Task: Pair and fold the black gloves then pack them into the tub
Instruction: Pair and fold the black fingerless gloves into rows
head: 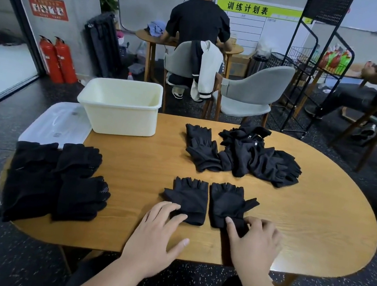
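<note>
Head view: Two gloves were laid flat, side by side and just apart, at the near middle of the tabletop (306, 226). The left hand (158, 223) was rested open, fingertips on the cuff of the left glove (188, 197). The cuff of the right glove (226, 202) was pinched between thumb and curled fingers of the right hand (253, 242).

Risk: if one glove were folded onto the other with only the cuffs controlled, the finger ends could be misaligned and the fold could spring open.

No gloves were seen in the tub (121, 105), though its floor was partly hidden. A loose pile (251, 154) and a folded stack (55, 179) were left unpacked.
</note>
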The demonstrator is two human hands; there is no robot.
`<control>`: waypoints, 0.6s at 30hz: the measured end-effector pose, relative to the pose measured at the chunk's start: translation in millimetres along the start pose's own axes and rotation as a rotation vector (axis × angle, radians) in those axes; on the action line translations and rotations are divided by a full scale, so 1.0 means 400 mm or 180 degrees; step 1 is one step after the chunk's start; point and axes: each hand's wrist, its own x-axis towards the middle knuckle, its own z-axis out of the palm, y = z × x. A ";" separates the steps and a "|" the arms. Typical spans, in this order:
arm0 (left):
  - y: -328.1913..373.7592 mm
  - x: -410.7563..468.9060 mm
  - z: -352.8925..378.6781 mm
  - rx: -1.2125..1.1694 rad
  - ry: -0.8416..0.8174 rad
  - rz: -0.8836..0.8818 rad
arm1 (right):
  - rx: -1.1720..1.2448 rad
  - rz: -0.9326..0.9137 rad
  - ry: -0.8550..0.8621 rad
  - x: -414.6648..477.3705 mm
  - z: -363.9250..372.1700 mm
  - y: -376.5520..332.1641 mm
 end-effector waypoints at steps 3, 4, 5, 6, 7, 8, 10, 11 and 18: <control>-0.003 0.001 0.000 -0.0006 -0.0032 0.0007 | 0.0325 -0.0100 -0.0146 0.013 -0.015 0.000; -0.004 0.001 0.000 -0.0006 -0.0045 0.0017 | 0.0557 -0.0136 -0.0265 0.018 -0.025 -0.004; -0.003 0.002 0.000 -0.0013 -0.0057 0.0023 | 0.0818 -0.0186 -0.0392 0.024 -0.040 -0.012; -0.003 0.003 0.001 -0.0026 -0.0069 0.0024 | 0.1067 -0.0248 -0.0497 0.030 -0.057 -0.023; -0.004 0.004 0.001 -0.0036 -0.0074 0.0022 | 0.1270 -0.0315 -0.0557 0.036 -0.075 -0.038; -0.005 0.004 0.001 -0.0060 -0.0073 0.0022 | 0.1418 -0.0389 -0.0565 0.045 -0.096 -0.057; -0.008 0.003 0.001 -0.0134 -0.0057 0.0032 | 0.1587 -0.0595 -0.0482 0.071 -0.134 -0.100; -0.008 0.002 0.000 -0.0168 -0.0056 0.0052 | 0.1597 -0.0725 -0.0433 0.086 -0.151 -0.124; -0.007 -0.002 -0.005 -0.0337 -0.0050 0.0155 | 0.1043 -0.2276 0.0165 0.121 -0.205 -0.259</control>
